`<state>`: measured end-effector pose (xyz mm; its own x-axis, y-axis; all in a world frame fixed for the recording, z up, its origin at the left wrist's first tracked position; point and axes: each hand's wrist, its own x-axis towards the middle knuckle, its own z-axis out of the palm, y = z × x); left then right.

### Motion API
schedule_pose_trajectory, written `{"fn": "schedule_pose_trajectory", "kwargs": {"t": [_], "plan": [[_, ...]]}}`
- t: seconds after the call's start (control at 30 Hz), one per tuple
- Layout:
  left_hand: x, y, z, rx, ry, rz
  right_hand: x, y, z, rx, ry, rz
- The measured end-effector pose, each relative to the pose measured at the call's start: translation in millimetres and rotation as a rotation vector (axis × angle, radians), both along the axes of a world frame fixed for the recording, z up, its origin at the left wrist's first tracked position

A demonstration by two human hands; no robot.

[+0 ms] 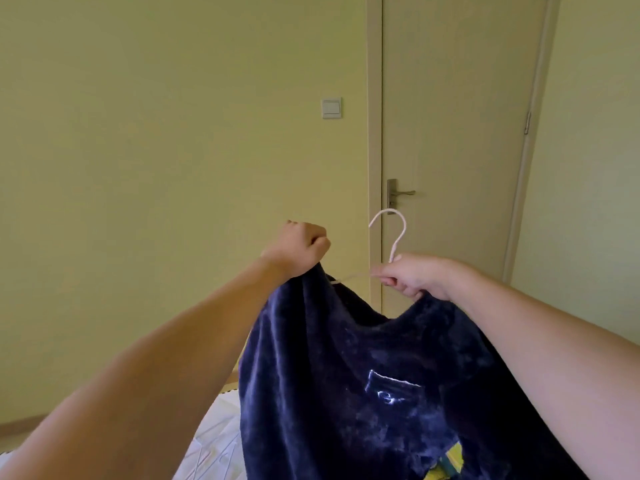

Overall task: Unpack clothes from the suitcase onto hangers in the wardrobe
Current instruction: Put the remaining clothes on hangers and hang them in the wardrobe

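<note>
Bottom left corner: a bed point(214, 441) w/ white patterned cover showed under the arms. Above it, plain wall w/ a light switch point(332, 107).

Left hand point(298, 249) was fisted tight on the left shoulder of a dark blue shirt point(346, 393), bunching the cloth. Shirt hung in the air between both hands, over the bed edge, not on anything. It looked soft, velvety, limp; prob. light but floppy, so it would sag wherever not held. Best hold seemed the shoulder seams or collar, as here.

A thin white hanger point(393, 237) ran from the neck opening toward the right; one arm was tucked in the left shoulder, hook stuck up free. Stiff wire or plastic, prob. slick against the cloth, so shirt could slide off if tilted.

Right hand point(412, 277) pinched the hanger at the hook base together w/ the shirt's collar.

Chest had a small pale printed mark, not readable. Yellow-green patch at bottom edge, unclear.

Behind: closed door point(460, 133) w/ lever handle point(400, 192). No wardrobe or suitcase in view.
</note>
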<state>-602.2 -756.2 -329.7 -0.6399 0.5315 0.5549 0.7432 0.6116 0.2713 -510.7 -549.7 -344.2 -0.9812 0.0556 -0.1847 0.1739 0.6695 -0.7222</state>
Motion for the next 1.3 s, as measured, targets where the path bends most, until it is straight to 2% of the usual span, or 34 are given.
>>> {"fn": "schedule_pose_trajectory", "kwargs": {"t": [0.07, 0.13, 0.2, 0.27, 0.33, 0.4, 0.53, 0.73, 0.87, 0.97, 1.13, 1.23, 1.3], "plan": [[17, 22, -4, 0.109, -0.108, -0.221, -2, -7, 13, -0.076, 0.067, -0.010], [21, 30, -9, 0.248, -0.241, -0.315, 2, -3, 28, -0.106, 0.126, -0.025], [14, 24, -6, 0.279, -0.204, -0.132, 9, 8, 41, -0.126, 0.171, -0.040], [4, 13, 5, 0.026, -0.122, 0.232, 18, 17, 49, -0.144, 0.218, -0.069], [2, 5, 20, -0.228, -0.184, 0.377, 24, 21, 57, -0.132, 0.254, -0.099], [6, 9, 35, -0.276, -0.251, 0.294, 30, 24, 66, -0.094, 0.280, -0.128], [20, 29, 68, -0.124, -0.275, 0.064, 51, 30, 101, 0.009, 0.336, -0.214], [50, 50, 144, 0.080, 0.040, -0.089, 104, 28, 193, 0.151, 0.486, -0.411], [80, 75, 199, 0.127, 0.310, -0.088, 152, 26, 255, 0.286, 0.649, -0.554], [117, 100, 235, 0.166, 0.393, -0.121, 196, 28, 290, 0.424, 0.801, -0.700], [175, 136, 269, 0.217, 0.378, -0.199, 259, 46, 322, 0.498, 0.932, -0.913], [222, 168, 289, 0.244, 0.327, -0.371, 318, 59, 343, 0.553, 0.988, -1.031], [247, 187, 298, 0.233, 0.211, -0.540, 351, 72, 352, 0.595, 1.012, -1.094]]}}
